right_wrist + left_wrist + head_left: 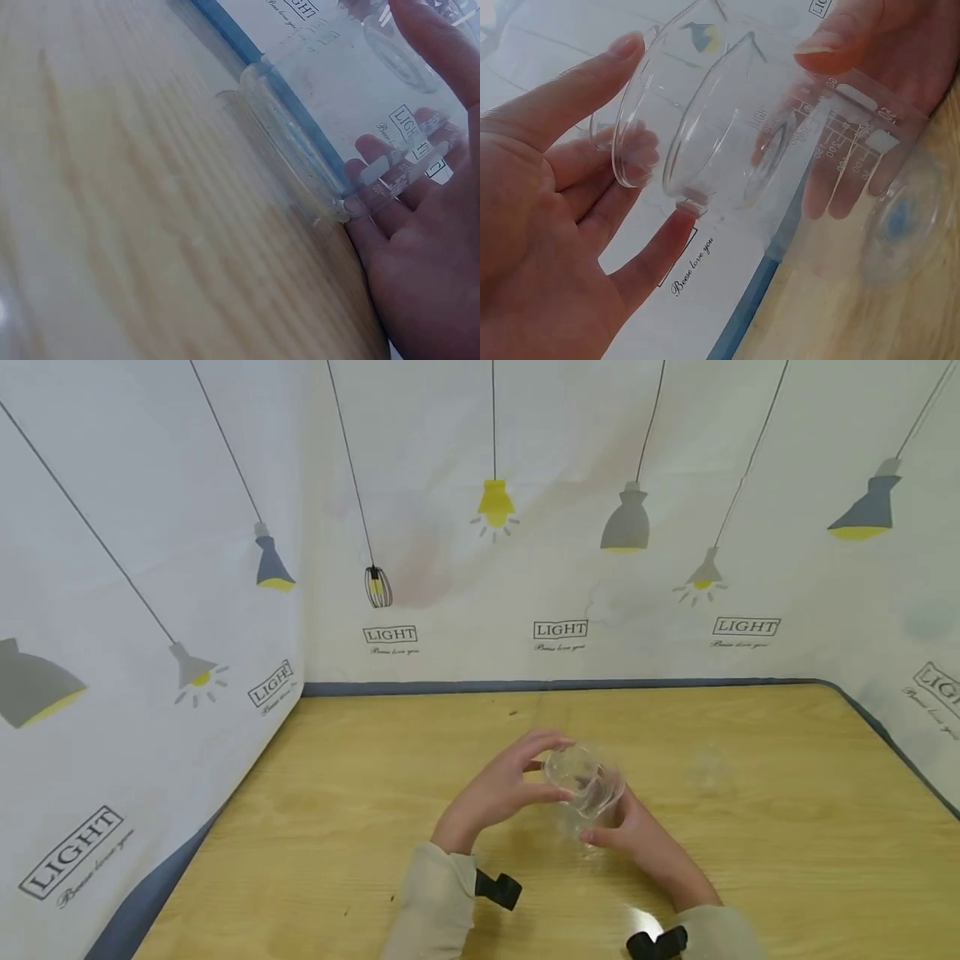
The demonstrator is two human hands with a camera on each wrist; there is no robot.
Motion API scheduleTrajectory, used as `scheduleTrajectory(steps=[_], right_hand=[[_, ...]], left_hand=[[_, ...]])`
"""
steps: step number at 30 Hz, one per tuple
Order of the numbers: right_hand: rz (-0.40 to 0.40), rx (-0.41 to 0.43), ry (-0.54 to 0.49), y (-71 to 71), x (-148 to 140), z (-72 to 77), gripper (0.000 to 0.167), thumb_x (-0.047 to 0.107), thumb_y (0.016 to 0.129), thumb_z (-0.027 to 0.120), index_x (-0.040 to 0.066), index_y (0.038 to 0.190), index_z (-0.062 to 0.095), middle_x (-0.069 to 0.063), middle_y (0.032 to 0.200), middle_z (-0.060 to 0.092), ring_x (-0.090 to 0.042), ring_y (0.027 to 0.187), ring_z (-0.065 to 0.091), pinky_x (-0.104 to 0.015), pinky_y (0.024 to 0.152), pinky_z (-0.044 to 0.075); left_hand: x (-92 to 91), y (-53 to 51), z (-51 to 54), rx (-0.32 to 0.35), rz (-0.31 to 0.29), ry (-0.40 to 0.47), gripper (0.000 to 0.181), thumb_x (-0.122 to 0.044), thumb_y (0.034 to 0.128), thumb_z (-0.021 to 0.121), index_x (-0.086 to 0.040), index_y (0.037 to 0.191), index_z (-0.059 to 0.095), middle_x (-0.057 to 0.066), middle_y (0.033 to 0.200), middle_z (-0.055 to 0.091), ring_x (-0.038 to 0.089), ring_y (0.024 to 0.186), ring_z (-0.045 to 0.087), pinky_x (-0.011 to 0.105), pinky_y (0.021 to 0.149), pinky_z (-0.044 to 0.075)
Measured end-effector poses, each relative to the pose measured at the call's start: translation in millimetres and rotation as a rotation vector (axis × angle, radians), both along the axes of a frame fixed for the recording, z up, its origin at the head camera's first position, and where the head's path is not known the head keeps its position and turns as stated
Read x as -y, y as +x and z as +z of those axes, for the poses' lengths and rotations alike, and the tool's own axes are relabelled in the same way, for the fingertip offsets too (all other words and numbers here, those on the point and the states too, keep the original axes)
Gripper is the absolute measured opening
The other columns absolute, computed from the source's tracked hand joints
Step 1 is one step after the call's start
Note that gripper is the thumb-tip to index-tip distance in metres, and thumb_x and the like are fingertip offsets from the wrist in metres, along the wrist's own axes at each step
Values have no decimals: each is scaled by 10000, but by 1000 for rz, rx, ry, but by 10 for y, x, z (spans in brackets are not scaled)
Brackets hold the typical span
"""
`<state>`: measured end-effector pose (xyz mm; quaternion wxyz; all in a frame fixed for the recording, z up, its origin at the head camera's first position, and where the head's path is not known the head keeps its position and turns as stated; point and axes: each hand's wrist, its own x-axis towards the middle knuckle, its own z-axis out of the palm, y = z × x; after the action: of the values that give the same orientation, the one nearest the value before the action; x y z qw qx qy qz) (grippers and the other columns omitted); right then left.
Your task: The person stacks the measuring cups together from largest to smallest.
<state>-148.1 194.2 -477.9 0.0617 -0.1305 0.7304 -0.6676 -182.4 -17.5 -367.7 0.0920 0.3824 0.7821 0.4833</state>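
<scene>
My left hand point(498, 785) grips a small clear beaker point(573, 768) between thumb and fingers, near its spouted rim. My right hand point(645, 839) holds a larger clear beaker point(855, 135) with white graduation marks, its thumb on one side and fingers on the other. In the left wrist view two spouted rims lie close together, tilted, with the mouth of the larger beaker towards my left hand. An oval glass edge shows inside the marked beaker; the see-through walls overlap, so how deep one sits in the other I cannot tell.
On the wooden table point(360, 793), to the right beyond my hands, stands another clear glass piece point(708, 768), faint and blurred. A white sheet point(450, 543) printed with lamps borders the table at the back and sides. Black wrist straps point(498, 889) sit at both sleeves.
</scene>
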Motion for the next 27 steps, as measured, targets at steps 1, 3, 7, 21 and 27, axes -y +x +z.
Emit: scheduleTrajectory(steps=[1, 3, 7, 21, 27], right_hand=[[-5, 9, -3, 16, -3, -8, 818, 61, 752, 692, 197, 1388, 196, -81, 1387, 305, -255, 1242, 303, -346, 996, 241], [-9, 26, -8, 35, -5, -19, 823, 73, 758, 691, 224, 1392, 188, -58, 1394, 295, -249, 1253, 292, -431, 1013, 206], [-28, 50, 6, 27, -9, -18, 830, 119, 763, 701, 305, 1386, 184, 2, 1407, 271, -223, 1279, 256, -505, 1026, 143], [-29, 124, 16, 10, 90, -15, 850, 165, 732, 741, 361, 1364, 208, 84, 1375, 311, -127, 1260, 285, -436, 1039, 176], [-36, 103, -30, 67, -39, 2, 831, 105, 744, 721, 329, 1365, 217, 57, 1373, 320, -158, 1255, 297, -452, 1030, 184]], left_hand=[[-5, 5, -3, 8, -4, -9, 546, -213, 786, 685, -171, 1282, 460, -19, 1325, 401, 136, 1175, 412, 345, 930, 382], [-15, 0, -15, 14, -5, -22, 549, -218, 783, 688, -177, 1281, 462, -11, 1326, 404, 138, 1175, 414, 357, 930, 381], [-40, -70, -95, -5, 9, -36, 564, -291, 768, 691, -207, 1279, 466, -34, 1324, 404, 102, 1169, 405, 368, 928, 378], [50, -24, -92, -34, 37, -8, 526, -214, 770, 705, -142, 1250, 502, 6, 1304, 423, 145, 1180, 397, 413, 936, 367], [-93, -60, -153, -61, -18, 4, 549, -298, 779, 685, -157, 1269, 481, -65, 1321, 380, 120, 1198, 367, 405, 955, 345]])
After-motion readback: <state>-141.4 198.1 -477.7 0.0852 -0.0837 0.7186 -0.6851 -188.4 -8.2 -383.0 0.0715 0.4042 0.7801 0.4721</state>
